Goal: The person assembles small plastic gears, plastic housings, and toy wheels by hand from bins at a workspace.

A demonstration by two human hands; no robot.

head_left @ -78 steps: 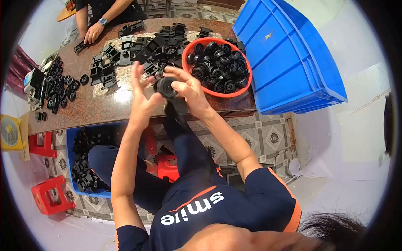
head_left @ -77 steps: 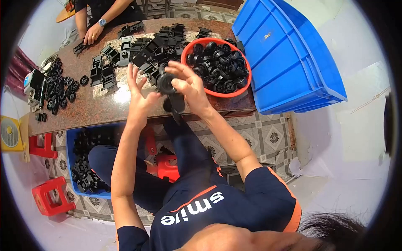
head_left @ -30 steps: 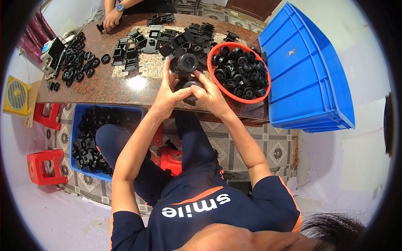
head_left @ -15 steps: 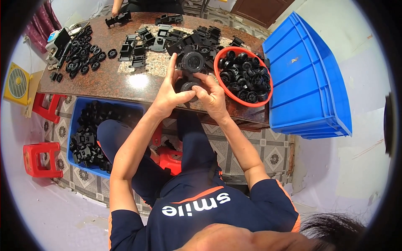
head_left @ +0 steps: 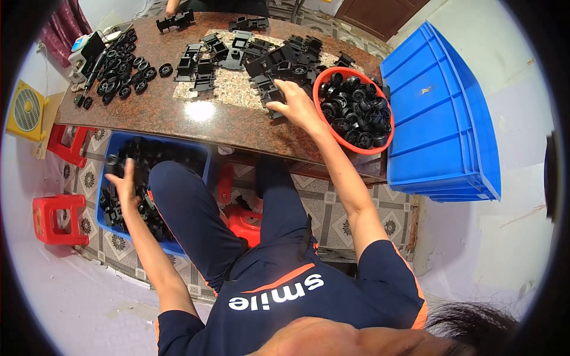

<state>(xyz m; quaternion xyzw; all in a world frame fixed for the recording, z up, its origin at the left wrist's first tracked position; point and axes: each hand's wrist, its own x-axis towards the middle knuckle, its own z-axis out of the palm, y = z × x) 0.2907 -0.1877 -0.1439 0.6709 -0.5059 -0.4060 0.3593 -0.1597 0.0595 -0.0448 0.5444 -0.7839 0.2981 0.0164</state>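
My left hand [head_left: 124, 187] is over the blue bin [head_left: 101, 204] at the lower left, fingers spread and holding nothing. Black plastic parts [head_left: 154, 151] fill that bin, and a round black piece [head_left: 112, 160] lies just beyond my fingertips. On the table, my right hand [head_left: 300, 105] has its thumb and fingers around a black plastic chassis part [head_left: 270, 94] at the near side of a pile. A loose black wheel [head_left: 298, 69] sits on that pile. Right of my hand stands a red basin [head_left: 390, 132] heaped with black wheels [head_left: 354, 110].
More chassis parts [head_left: 205, 74] lie on a speckled mat [head_left: 234, 89], with loose wheels [head_left: 141, 86] at the table's left. A large blue crate [head_left: 439, 118] stands at the right. Red stools [head_left: 59, 219] and a yellow fan [head_left: 27, 113] are at left. Another person's hand [head_left: 172, 7] shows at the far edge.
My hands have parted. The wheeled assembly they both held is gone from them; my left hand has moved down-left over the bin, while my right has reached forward to the chassis pile.
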